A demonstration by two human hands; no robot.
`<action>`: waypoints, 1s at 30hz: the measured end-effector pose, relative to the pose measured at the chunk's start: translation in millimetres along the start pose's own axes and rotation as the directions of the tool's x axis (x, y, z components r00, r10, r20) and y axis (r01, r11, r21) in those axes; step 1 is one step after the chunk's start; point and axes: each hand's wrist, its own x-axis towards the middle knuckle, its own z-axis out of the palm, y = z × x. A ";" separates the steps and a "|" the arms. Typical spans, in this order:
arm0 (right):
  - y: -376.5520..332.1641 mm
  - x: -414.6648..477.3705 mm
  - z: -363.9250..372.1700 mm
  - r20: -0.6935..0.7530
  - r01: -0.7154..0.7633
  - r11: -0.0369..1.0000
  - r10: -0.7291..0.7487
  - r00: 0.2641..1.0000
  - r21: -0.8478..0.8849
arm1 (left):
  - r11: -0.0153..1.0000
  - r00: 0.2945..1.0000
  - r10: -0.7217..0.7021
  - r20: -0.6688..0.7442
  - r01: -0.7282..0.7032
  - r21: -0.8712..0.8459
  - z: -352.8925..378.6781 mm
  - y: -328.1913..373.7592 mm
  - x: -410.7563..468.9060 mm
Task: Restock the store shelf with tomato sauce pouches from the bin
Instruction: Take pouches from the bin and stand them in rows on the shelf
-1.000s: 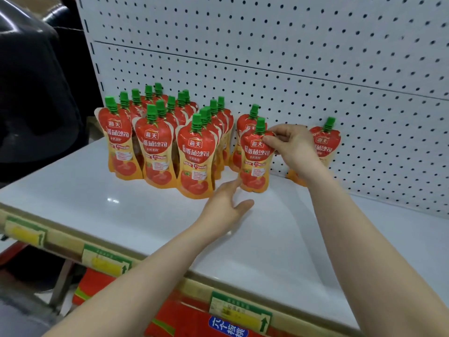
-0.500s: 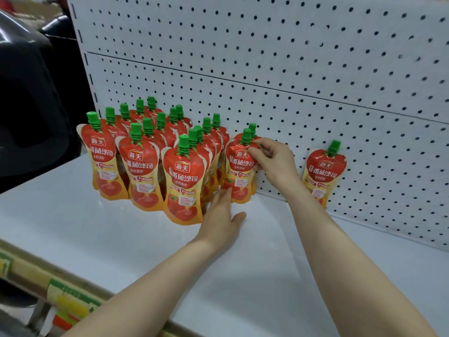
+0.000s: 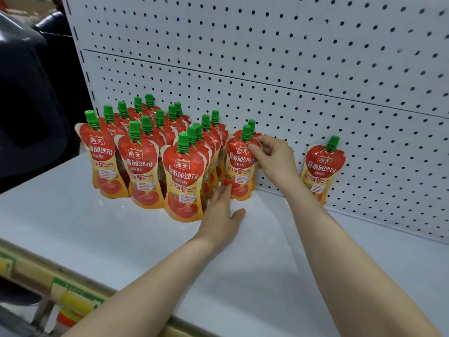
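Note:
Several red-and-yellow tomato sauce pouches with green caps stand in rows (image 3: 145, 166) at the left back of the white shelf (image 3: 243, 263). My right hand (image 3: 272, 156) pinches the top of one upright pouch (image 3: 239, 166), which stands just in front of another by the pegboard. My left hand (image 3: 222, 215) lies flat on the shelf, fingertips touching that pouch's base and the front pouch (image 3: 183, 181) of the neighbouring row. One more pouch (image 3: 320, 171) leans alone against the pegboard to the right. No bin is in view.
A white pegboard back wall (image 3: 315, 69) rises behind the shelf. The shelf's front edge carries yellow-green price tags (image 3: 73, 297). A dark rounded object (image 3: 24, 105) stands to the left of the shelf unit.
My right hand has carried the pinched pouch back toward the pegboard, close in front of the pouch behind it. My left hand followed at its base. The camera moved closer.

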 end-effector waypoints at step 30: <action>12.9 -655.5 2.7 -0.697 -0.739 0.667 0.485 0.529 -0.097 | 0.907 0.731 0.378 0.568 -0.171 -0.384 68.5 -19.4 -331.5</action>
